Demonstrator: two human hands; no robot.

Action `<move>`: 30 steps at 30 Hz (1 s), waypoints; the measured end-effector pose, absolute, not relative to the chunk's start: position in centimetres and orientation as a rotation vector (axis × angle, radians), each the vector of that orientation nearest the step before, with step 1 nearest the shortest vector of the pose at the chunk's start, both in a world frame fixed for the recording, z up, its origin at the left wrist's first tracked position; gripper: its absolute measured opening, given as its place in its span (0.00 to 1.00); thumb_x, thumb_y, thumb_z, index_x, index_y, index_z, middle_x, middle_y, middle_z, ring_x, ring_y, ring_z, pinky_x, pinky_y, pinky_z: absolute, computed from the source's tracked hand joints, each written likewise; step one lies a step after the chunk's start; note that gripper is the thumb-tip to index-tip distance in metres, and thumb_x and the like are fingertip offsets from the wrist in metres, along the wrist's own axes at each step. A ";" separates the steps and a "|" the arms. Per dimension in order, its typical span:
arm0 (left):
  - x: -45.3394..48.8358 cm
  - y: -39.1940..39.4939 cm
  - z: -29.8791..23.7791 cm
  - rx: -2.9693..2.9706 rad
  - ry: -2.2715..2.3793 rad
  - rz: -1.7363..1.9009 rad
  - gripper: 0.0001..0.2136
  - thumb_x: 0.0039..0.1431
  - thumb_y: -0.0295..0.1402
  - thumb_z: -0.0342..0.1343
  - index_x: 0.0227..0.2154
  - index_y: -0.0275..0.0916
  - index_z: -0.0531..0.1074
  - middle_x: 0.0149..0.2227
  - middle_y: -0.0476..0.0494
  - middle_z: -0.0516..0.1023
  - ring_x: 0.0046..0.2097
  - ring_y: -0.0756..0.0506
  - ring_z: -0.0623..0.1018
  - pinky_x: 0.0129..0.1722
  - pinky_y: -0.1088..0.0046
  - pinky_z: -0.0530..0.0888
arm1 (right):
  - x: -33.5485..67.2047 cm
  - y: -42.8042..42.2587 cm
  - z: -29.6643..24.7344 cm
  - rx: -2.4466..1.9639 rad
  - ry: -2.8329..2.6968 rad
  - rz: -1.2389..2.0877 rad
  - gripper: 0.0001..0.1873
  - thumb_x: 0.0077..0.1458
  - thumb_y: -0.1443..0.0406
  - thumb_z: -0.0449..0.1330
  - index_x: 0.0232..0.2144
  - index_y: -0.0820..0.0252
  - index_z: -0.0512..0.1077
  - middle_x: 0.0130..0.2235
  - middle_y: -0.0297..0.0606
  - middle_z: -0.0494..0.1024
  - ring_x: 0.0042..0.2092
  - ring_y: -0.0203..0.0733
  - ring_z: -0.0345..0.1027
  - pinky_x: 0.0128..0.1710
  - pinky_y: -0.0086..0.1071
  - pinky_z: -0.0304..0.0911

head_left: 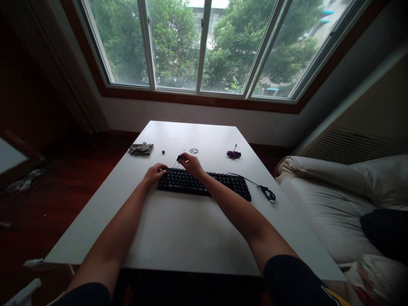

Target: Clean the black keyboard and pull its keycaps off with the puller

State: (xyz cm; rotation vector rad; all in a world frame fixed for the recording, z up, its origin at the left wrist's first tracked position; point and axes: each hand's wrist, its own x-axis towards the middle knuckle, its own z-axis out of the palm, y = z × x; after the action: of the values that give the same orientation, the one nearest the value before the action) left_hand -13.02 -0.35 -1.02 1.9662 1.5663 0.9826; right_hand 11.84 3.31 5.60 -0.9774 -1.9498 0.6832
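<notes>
A black keyboard [185, 182] lies across the middle of the white table. My left hand [154, 173] is closed around its far left corner, fingertips on the top edge. Above the far row of keys, my right hand [190, 163] pinches a small black wire keycap puller [179, 158]; thin wires stick out from it on both sides. Its lower wires hang near the keys, but whether they touch any is too small to tell. A loose black keycap [163, 152] sits on the table beyond my left hand. My right forearm hides part of the keyboard.
A grey-green cloth [141, 148] lies at the table's left edge. Beyond my right hand is a small round item [194, 151]. A purple brush-like thing [233, 154] lies far right. The keyboard's coiled USB cable [267, 194] rests near the right edge, beside a pale sofa [321, 191].
</notes>
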 end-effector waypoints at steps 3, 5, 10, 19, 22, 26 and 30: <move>-13.2 -0.4 -1.1 1.990 1.540 1.004 0.12 0.59 0.36 0.55 0.43 0.43 0.79 0.45 0.45 0.80 0.45 0.44 0.78 0.48 0.67 0.75 | 10.0 4.6 5.1 -1.077 -1.998 0.634 0.06 0.59 0.63 0.62 0.38 0.57 0.77 0.33 0.33 0.80 0.34 0.38 0.69 0.38 0.30 0.63; -13.4 -0.3 -1.3 2.010 1.507 1.030 0.12 0.59 0.36 0.55 0.43 0.43 0.79 0.45 0.45 0.80 0.44 0.44 0.78 0.47 0.67 0.75 | 9.2 5.3 4.6 -1.154 -2.014 0.640 0.05 0.59 0.63 0.62 0.37 0.57 0.76 0.33 0.33 0.80 0.34 0.38 0.70 0.38 0.30 0.63; -13.6 0.0 -1.7 2.017 1.463 1.079 0.12 0.59 0.37 0.56 0.42 0.43 0.79 0.43 0.45 0.79 0.41 0.45 0.78 0.45 0.67 0.75 | 8.3 6.6 3.8 -1.262 -2.032 0.733 0.03 0.59 0.65 0.61 0.34 0.57 0.75 0.33 0.33 0.82 0.34 0.38 0.74 0.37 0.28 0.64; -13.6 -0.2 -1.5 2.022 1.451 1.094 0.11 0.60 0.37 0.56 0.43 0.43 0.79 0.43 0.45 0.79 0.40 0.45 0.78 0.43 0.67 0.75 | 8.2 6.3 3.9 -1.093 -2.126 0.851 0.04 0.60 0.68 0.60 0.38 0.56 0.73 0.33 0.30 0.81 0.31 0.34 0.76 0.34 0.26 0.64; -13.6 -0.2 -1.4 2.036 1.450 1.101 0.11 0.60 0.37 0.56 0.43 0.42 0.79 0.42 0.45 0.79 0.40 0.45 0.78 0.43 0.67 0.75 | 8.3 5.4 4.0 -1.071 -2.156 0.740 0.05 0.61 0.66 0.60 0.40 0.54 0.73 0.34 0.30 0.82 0.35 0.36 0.77 0.37 0.27 0.65; -13.5 -0.3 -1.4 2.048 1.450 1.109 0.11 0.60 0.36 0.56 0.42 0.42 0.79 0.42 0.45 0.79 0.40 0.45 0.78 0.42 0.67 0.74 | 8.1 5.3 4.3 -1.186 -2.145 0.681 0.04 0.61 0.66 0.60 0.39 0.54 0.73 0.33 0.31 0.82 0.35 0.38 0.76 0.36 0.28 0.63; -13.5 -0.3 -1.4 2.041 1.468 1.098 0.11 0.60 0.36 0.56 0.42 0.42 0.79 0.42 0.45 0.79 0.39 0.45 0.77 0.42 0.67 0.75 | 7.8 6.0 4.6 -1.281 -2.165 0.760 0.02 0.60 0.67 0.59 0.35 0.56 0.73 0.30 0.32 0.81 0.32 0.38 0.75 0.33 0.27 0.61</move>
State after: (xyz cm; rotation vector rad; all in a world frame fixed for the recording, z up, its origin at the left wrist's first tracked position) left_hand -13.48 -0.33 -1.36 2.0406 1.4676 1.0979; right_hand 7.75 6.04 4.65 -1.2809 -2.1648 0.7601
